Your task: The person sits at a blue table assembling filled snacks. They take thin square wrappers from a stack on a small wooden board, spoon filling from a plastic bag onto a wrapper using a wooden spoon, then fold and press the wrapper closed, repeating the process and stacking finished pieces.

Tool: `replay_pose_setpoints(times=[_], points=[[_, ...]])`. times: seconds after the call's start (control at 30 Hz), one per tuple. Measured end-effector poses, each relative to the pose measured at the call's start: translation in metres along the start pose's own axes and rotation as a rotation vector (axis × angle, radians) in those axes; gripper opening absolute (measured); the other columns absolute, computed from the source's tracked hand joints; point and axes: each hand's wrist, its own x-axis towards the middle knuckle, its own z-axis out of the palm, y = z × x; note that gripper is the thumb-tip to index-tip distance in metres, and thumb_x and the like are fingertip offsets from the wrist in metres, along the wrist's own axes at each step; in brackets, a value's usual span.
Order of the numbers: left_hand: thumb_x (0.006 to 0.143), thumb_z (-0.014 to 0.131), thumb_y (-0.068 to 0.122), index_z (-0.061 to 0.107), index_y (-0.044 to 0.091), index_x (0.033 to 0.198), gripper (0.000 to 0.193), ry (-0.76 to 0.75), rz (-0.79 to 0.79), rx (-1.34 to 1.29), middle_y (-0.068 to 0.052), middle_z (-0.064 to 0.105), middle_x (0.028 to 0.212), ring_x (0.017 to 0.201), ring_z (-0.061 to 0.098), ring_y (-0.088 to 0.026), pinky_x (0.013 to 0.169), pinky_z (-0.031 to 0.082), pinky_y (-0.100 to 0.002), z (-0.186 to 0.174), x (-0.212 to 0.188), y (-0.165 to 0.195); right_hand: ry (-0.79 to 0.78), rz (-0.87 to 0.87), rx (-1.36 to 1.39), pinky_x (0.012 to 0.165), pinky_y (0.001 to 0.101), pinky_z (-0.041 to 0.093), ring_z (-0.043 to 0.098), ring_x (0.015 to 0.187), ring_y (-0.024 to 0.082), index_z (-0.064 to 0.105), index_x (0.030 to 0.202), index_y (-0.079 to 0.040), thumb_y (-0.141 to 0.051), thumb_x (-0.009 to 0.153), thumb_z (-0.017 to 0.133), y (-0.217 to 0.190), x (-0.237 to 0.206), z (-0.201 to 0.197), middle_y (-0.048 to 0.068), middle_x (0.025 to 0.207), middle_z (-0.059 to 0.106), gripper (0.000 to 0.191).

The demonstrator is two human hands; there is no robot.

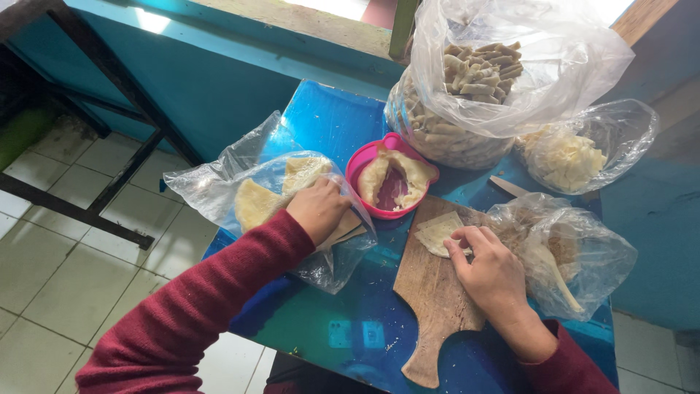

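Our left hand (319,208) reaches into the bag (219,182), fingers closed on a wrapper (346,226) — stock kept alongside. Our right hand (490,270) pins a wrapper piece (437,232) flat on the board (434,292), fingertips pinching its edge.

There is a single view, from a camera worn on the person's head; it looks steeply down and a little forward, close over a small blue bench (328,124); the person's own sleeves enter from the near edge, the left hand (319,208) at centre-left and the right hand (490,268) at centre-right, both large in the frame; the wooden board (434,299) lies almost straight below the lens; the big clear bag (510,73) marks the far side, cut off by the top edge; the tiled floor (58,241) shows well below at left; a blue wall (656,233) closes the right; no second view shares the scene.
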Motion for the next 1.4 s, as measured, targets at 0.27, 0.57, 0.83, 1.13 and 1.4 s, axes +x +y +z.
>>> replay_pose_setpoints(times=[0.27, 0.57, 0.83, 1.13, 1.4], points=[[0.082, 0.066, 0.026, 0.067, 0.007, 0.091, 0.022, -0.137, 0.087, -0.05, -0.012, 0.069, 0.087, 0.089, 0.067, -0.032, 0.085, 0.052, -0.046, -0.067, 0.003, 0.018, 0.01, -0.027, 0.0, 0.065, 0.0403, 0.055, 0.07, 0.066, 0.024, 0.072, 0.102, -0.014, -0.034, 0.089, 0.07, 0.001, 0.0, -0.002, 0.003, 0.095, 0.073, 0.023], [0.088, 0.07, 0.015, 0.059, 0.002, 0.112, 0.029, 0.19, 0.002, -0.84, -0.015, 0.073, 0.087, 0.084, 0.076, -0.027, 0.073, 0.058, -0.035, -0.137, 0.006, 0.063, 0.103, -0.191, 0.25, 0.065, 0.0376, 0.053, 0.065, 0.07, 0.025, 0.073, 0.097, -0.01, -0.019, 0.088, 0.076, -0.026, -0.004, -0.014, 0.004, 0.09, 0.071, 0.013], [0.101, 0.068, 0.014, 0.062, 0.0, 0.121, 0.026, 0.291, -0.061, -1.799, -0.003, 0.07, 0.109, 0.101, 0.067, -0.009, 0.086, 0.06, -0.028, -0.137, 0.04, 0.105, 0.042, -0.898, -0.02, 0.095, 0.0489, 0.05, 0.069, 0.102, 0.031, 0.071, 0.101, -0.011, -0.011, 0.073, 0.067, -0.082, 0.02, 0.057, 0.012, 0.1, 0.072, 0.028], [0.099, 0.064, 0.017, 0.06, 0.002, 0.119, 0.024, 0.115, -0.354, -2.08, -0.008, 0.071, 0.107, 0.099, 0.069, -0.014, 0.088, 0.056, -0.032, -0.098, 0.0, 0.108, 0.195, -0.587, 0.131, 0.085, 0.0445, 0.054, 0.069, 0.095, 0.033, 0.074, 0.103, -0.007, 0.0, 0.081, 0.069, -0.02, 0.021, -0.022, 0.013, 0.1, 0.073, 0.024], [0.105, 0.045, 0.032, 0.057, -0.001, 0.13, 0.043, -0.388, -0.578, -2.446, -0.013, 0.07, 0.126, 0.116, 0.069, -0.023, 0.107, 0.054, -0.041, -0.018, 0.015, 0.156, 0.517, -0.165, -0.315, 0.083, 0.0414, 0.057, 0.072, 0.095, 0.033, 0.075, 0.114, -0.005, -0.004, 0.097, 0.066, 0.074, 0.109, -0.11, 0.019, 0.1, 0.074, 0.019]])
